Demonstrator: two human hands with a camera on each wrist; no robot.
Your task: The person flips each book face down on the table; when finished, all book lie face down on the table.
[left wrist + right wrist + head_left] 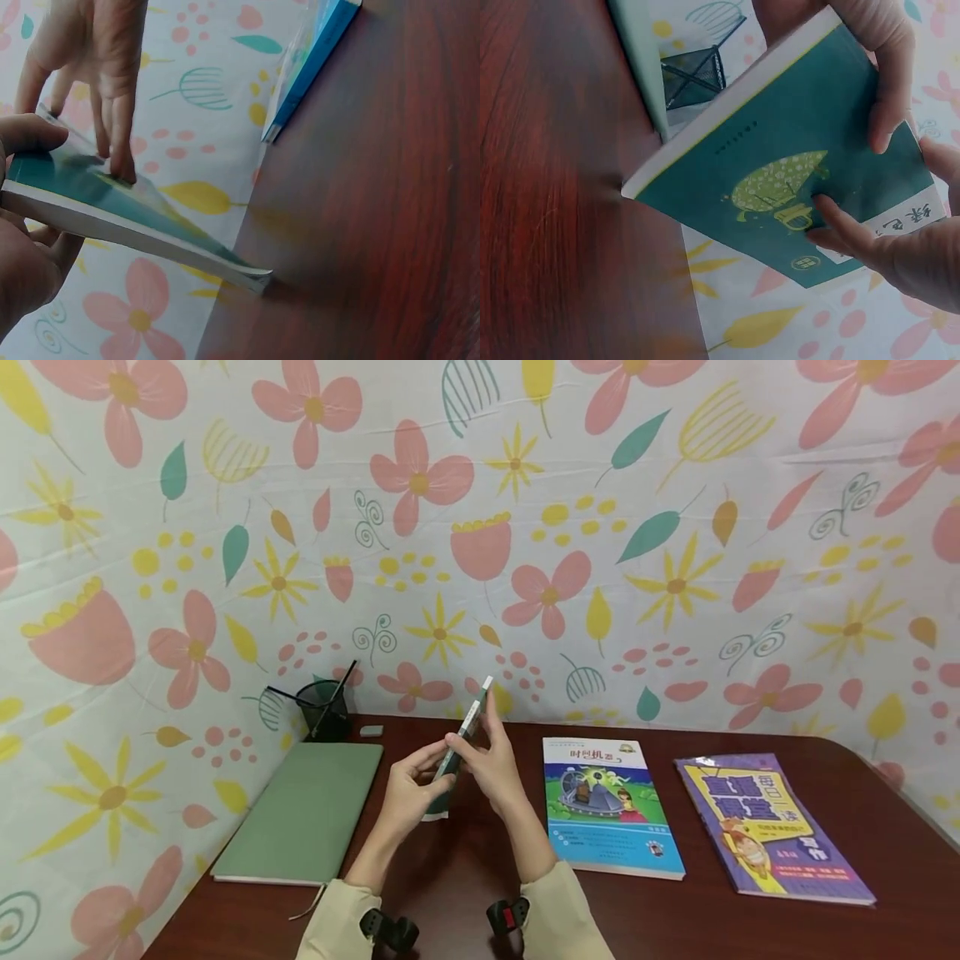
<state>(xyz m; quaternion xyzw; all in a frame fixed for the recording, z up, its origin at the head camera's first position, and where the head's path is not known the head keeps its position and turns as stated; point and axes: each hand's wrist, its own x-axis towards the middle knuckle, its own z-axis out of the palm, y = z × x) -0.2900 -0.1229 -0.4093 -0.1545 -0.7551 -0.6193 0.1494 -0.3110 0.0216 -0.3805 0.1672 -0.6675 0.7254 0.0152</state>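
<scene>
A thin book (471, 727) with a dark green cover is held up on its edge above the table, tilted, with its spine facing me. My left hand (408, 785) grips it, thumb on one cover and fingers on the other. My right hand (495, 764) holds it from the right. In the right wrist view, two right fingertips rest on the green cover (780, 135), which bears a light green drawing and a white title label. The book's lower corner (259, 277) is close to the tabletop; I cannot tell whether it touches.
A green notebook (307, 810) lies left, with a black mesh pen holder (326, 710) and a grey eraser (371, 731) behind it. On the right lie a blue-and-white book (607, 810) and a purple book (776, 827). A floral curtain (480, 568) backs the dark wooden table (450, 893).
</scene>
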